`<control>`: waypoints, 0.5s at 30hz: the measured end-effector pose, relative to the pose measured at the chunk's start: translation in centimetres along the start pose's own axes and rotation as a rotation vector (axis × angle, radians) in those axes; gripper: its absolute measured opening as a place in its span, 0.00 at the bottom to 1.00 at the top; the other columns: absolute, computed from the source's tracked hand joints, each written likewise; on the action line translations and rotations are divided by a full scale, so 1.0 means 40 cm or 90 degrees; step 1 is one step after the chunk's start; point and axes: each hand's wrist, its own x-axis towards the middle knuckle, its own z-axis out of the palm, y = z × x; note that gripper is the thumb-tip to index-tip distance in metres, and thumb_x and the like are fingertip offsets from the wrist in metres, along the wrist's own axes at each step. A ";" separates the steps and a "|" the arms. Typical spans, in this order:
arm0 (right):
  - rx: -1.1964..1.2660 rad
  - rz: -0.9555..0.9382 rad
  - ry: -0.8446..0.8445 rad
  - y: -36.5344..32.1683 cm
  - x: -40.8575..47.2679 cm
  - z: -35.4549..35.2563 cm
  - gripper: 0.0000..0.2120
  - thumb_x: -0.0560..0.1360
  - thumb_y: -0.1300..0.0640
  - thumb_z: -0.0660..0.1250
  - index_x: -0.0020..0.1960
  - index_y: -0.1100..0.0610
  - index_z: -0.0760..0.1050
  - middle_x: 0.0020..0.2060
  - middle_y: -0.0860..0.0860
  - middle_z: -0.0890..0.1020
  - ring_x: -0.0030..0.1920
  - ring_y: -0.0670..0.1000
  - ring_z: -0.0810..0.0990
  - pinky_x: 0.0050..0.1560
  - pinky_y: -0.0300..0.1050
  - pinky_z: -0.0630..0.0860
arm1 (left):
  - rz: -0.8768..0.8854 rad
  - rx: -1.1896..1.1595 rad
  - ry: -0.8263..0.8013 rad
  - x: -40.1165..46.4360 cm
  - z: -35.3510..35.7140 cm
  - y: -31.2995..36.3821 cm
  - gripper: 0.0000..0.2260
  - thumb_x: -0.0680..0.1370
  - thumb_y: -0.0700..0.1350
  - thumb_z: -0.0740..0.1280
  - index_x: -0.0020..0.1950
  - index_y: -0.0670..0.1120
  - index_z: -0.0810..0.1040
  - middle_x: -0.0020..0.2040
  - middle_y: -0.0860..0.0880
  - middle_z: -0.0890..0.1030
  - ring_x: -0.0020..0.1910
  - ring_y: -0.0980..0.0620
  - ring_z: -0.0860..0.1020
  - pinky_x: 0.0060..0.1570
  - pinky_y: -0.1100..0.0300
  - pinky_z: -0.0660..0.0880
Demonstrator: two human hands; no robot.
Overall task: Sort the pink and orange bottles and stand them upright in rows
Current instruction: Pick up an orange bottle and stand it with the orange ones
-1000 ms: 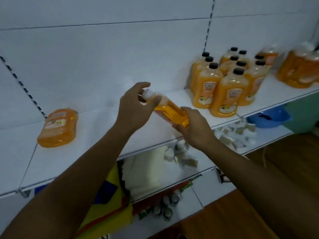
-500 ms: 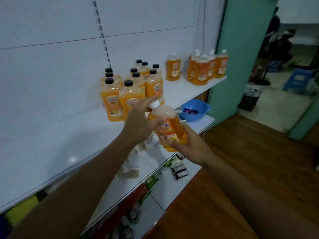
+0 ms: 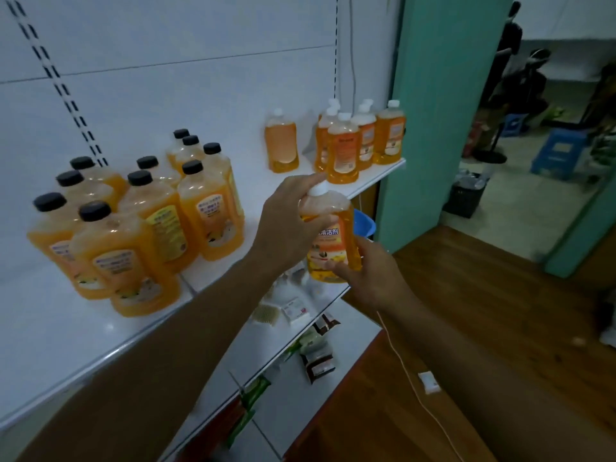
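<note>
Both hands carry a white-capped orange bottle (image 3: 333,241) upright in front of the shelf (image 3: 260,181): left hand (image 3: 290,228) fingers wrap its shoulder, right hand (image 3: 370,275) fingers cup its base. Placement step, probably; next it needs setting down beside the white-capped group (image 3: 346,145).

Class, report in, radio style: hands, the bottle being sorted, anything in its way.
Left hand grips white-capped bottle near cap; right hand holds its base. Bottle upright, off the shelf. White-capped group stands ahead; bare shelf before it.
</note>
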 end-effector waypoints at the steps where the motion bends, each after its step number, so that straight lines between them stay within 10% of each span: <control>1: -0.004 -0.004 0.002 0.010 0.049 0.007 0.21 0.70 0.38 0.71 0.58 0.48 0.76 0.47 0.48 0.84 0.45 0.48 0.82 0.49 0.53 0.80 | 0.006 0.006 0.006 0.037 0.011 -0.019 0.27 0.72 0.45 0.75 0.70 0.48 0.72 0.63 0.50 0.75 0.57 0.56 0.71 0.59 0.61 0.71; 6: -0.028 -0.023 0.026 0.036 0.327 0.039 0.25 0.74 0.43 0.69 0.66 0.52 0.69 0.52 0.51 0.81 0.50 0.53 0.80 0.51 0.56 0.78 | -0.017 0.032 0.070 0.263 0.065 -0.156 0.27 0.70 0.49 0.74 0.69 0.49 0.73 0.62 0.48 0.77 0.60 0.47 0.74 0.62 0.45 0.72; 15: 0.003 -0.035 -0.005 0.065 0.714 0.114 0.21 0.77 0.51 0.68 0.66 0.58 0.68 0.57 0.54 0.79 0.56 0.54 0.78 0.47 0.44 0.70 | -0.133 0.047 0.150 0.555 0.130 -0.363 0.28 0.70 0.46 0.76 0.69 0.49 0.73 0.63 0.50 0.77 0.60 0.51 0.74 0.61 0.59 0.71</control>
